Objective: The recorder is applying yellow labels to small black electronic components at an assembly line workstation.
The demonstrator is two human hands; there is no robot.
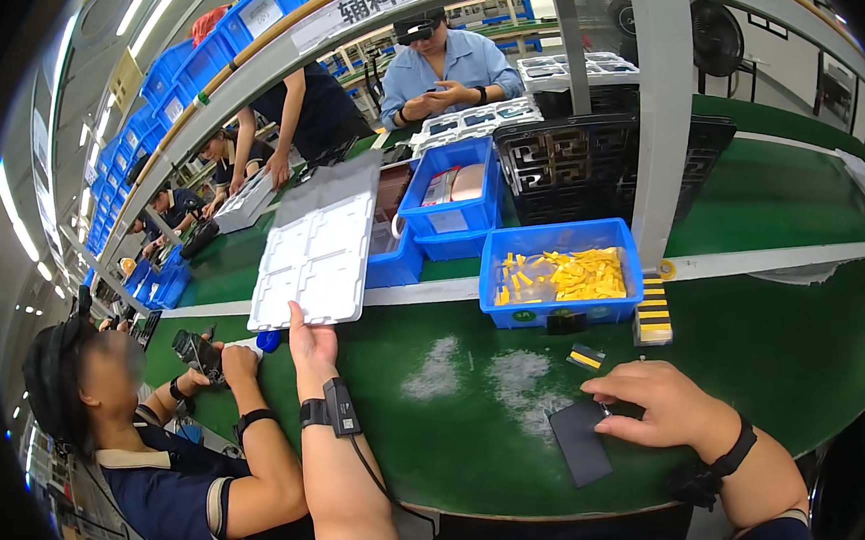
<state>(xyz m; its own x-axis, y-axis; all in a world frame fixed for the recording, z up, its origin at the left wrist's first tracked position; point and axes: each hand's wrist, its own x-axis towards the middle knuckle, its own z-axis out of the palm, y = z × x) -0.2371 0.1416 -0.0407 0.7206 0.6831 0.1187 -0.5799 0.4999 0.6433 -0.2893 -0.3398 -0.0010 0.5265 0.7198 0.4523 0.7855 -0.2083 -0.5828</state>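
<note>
Gripping white tray (309,251) in left hand (313,344), ten o'clock from dark plate (580,449) on green tabletop (778,344); seemingly mid-work, not yet set down. At plate's edge with right hand (662,401), fingertips nearly together; cannot tell if clamped.

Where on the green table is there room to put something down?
There's a bare patch of table, right of the striped stack and beyond the right hand. Another lies between the left forearm and the dark card, with pale smudges. It's crowded toward the back, where blue boxes sit close together and the left hand holds a white tray.
</note>
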